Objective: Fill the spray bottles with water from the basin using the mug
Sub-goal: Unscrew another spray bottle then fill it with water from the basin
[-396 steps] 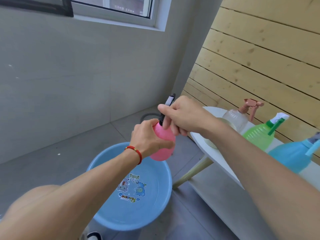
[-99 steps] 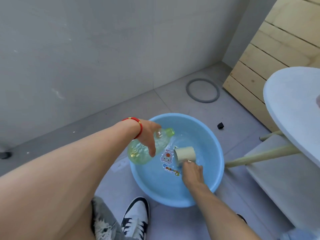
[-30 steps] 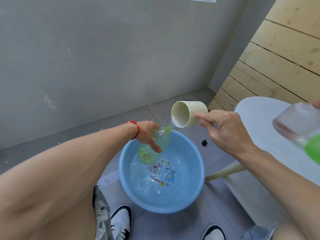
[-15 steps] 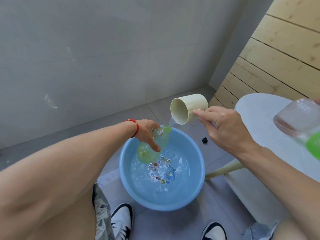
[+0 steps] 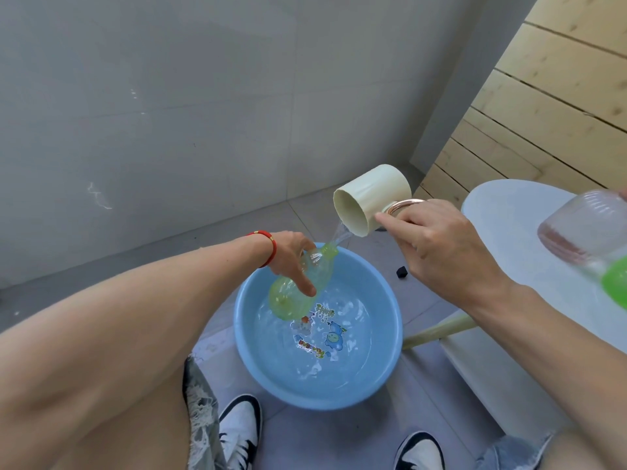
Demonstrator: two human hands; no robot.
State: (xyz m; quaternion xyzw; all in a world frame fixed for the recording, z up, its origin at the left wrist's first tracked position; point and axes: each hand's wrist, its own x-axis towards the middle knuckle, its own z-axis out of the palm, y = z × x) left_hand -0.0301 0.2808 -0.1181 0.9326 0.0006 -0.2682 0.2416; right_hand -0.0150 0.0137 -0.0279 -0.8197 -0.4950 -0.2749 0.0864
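Observation:
My left hand (image 5: 291,254) grips a translucent green spray bottle (image 5: 298,288) with no spray head, tilted over the blue basin (image 5: 386,378), its neck pointing up and right. My right hand (image 5: 437,245) holds a cream mug (image 5: 371,198) by its handle, tipped on its side above the bottle's neck. A thin stream of water (image 5: 339,234) runs from the mug's rim to the bottle's mouth. The basin stands on the floor and holds rippling water over cartoon stickers.
A white round table (image 5: 509,212) stands at the right, on wooden legs (image 5: 437,329). A clear bottle with pink liquid (image 5: 576,225) and a green bottle (image 5: 615,283) are blurred at the right edge. A small black object (image 5: 401,271) lies on the floor. My shoes (image 5: 239,432) are below the basin.
The mug has tipped further over and risen slightly, and water still pours into the green bottle. The bottle and left hand have stayed in place over the basin.

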